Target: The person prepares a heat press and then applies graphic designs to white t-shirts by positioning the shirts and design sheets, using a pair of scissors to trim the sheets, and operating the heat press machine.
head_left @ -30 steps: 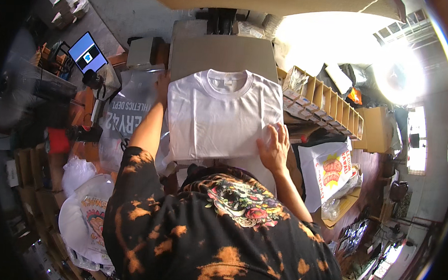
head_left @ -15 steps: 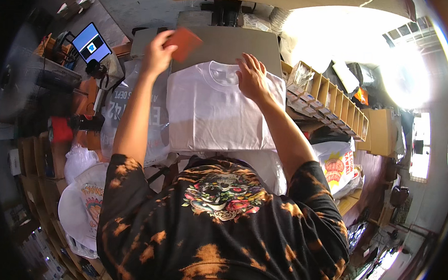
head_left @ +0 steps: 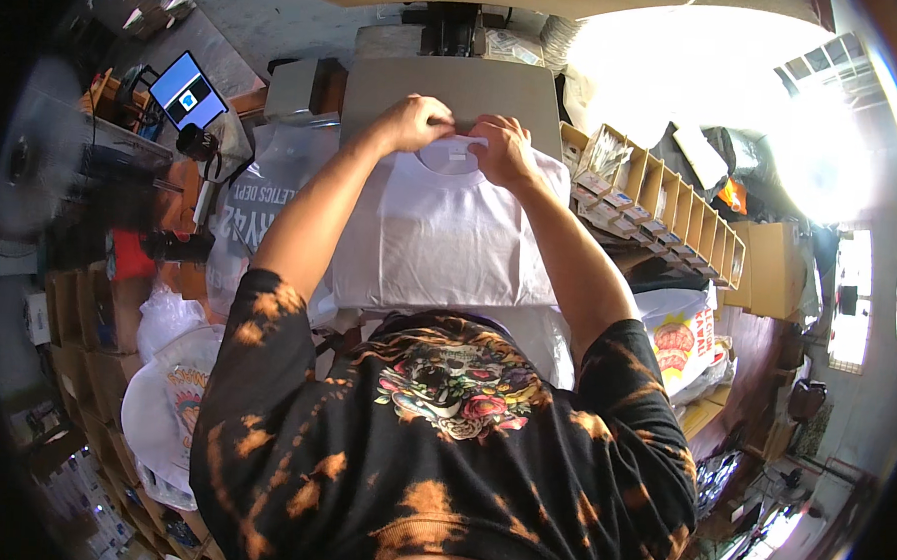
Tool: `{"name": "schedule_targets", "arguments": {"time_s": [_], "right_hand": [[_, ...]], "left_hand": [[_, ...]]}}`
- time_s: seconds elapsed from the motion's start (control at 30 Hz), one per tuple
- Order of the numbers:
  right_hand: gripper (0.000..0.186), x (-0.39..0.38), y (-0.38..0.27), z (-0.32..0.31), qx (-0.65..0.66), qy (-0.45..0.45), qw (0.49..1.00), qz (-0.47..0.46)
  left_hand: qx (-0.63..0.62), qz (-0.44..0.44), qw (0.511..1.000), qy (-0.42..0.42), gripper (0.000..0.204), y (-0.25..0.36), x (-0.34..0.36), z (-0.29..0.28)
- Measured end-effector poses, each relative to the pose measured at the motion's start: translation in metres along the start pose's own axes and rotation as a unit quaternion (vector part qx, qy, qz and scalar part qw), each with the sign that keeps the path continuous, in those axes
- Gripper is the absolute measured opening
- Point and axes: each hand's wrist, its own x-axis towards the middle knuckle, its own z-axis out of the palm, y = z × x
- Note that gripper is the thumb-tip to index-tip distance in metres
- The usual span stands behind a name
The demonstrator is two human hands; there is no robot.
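A white T-shirt (head_left: 435, 244) lies flat on a grey rectangular board (head_left: 447, 85), collar pointing away from me, a small label inside the neck. My left hand (head_left: 417, 124) is closed at the top left of the collar, fingers curled down; what it grips is hidden. My right hand (head_left: 504, 147) pinches the right side of the collar, close to my left hand. Both forearms reach over the shirt.
A laptop (head_left: 186, 90) and dark mug (head_left: 199, 147) stand at left beside a bagged grey printed garment (head_left: 272, 202). A row of cardboard compartments (head_left: 652, 199) runs along the right, near a carton (head_left: 774, 269) and a white printed item (head_left: 681, 335). A cardboard edge overhangs the top.
My left hand moved right and down to the collar; the orange square it held half a second ago no longer shows. My right hand shifted slightly and closed on the collar.
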Motion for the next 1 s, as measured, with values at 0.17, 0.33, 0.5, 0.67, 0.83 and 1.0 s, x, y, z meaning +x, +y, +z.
{"name": "schedule_targets", "arguments": {"time_s": [0.17,0.33,0.5,0.67,0.83,1.0], "right_hand": [[0.014,0.001,0.01,0.006,0.08,-0.041,0.995,0.044],[0.011,0.003,0.0,0.002,0.102,-0.049,0.991,0.073],[0.013,0.003,0.006,0.009,0.074,-0.026,0.997,0.028],[0.02,0.003,-0.005,0.007,-0.01,-0.068,0.996,0.064],[0.026,-0.004,-0.031,0.002,-0.094,0.068,0.988,0.098],[0.036,-0.039,-0.015,0.003,-0.114,-0.022,0.989,0.089]], "left_hand": [[0.02,-0.044,0.998,0.045,0.011,0.004,-0.023,0.001],[0.021,-0.048,0.996,0.076,0.012,0.003,-0.034,0.006],[0.037,-0.039,0.996,0.07,0.015,0.004,-0.035,0.008],[0.07,-0.065,0.993,0.072,0.014,0.008,-0.038,0.01],[0.239,0.03,0.946,0.216,0.006,0.026,-0.049,0.021],[0.229,0.117,0.944,0.205,0.013,0.006,-0.048,0.037]]}}
